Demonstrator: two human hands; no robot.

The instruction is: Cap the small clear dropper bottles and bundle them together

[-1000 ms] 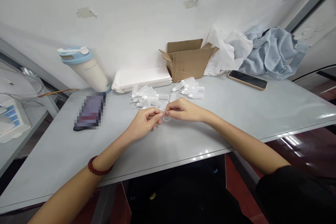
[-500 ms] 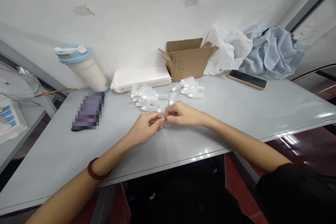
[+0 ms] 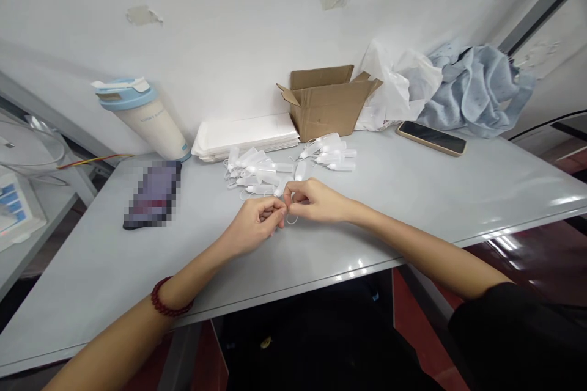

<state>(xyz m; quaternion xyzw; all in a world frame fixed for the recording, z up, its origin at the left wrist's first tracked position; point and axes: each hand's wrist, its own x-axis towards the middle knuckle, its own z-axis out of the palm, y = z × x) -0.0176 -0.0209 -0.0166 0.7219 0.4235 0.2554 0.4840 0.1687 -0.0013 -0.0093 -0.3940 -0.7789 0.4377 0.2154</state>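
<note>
The person's two hands meet over the middle of a grey table, their fingertips almost touching. The left hand is closed in a pinch, thumb against the curled fingers, and the right hand pinches from the other side with a bent forefinger and thumb. Between them they grasp a thin white loop, which hangs at the near side of the right fingertips; its upper end is hidden by the fingers, so exactly how it is gripped cannot be told.

Just beyond the hands, on the far side, lies a left pile of small white tubes, some with thin loops attached. A smaller right pile of tubes lies farther off, and a single tube rests between the two groups.

Along the far edge, from left to right, stand a cream tumbler with a blue lid, a stack of flat white packets, an open cardboard box, a crumpled white plastic bag and a heap of light blue cloth. A phone lies in front of the cloth. On the left, a blurred dark object lies near the tumbler. A dark red beaded bracelet circles the left wrist.
</note>
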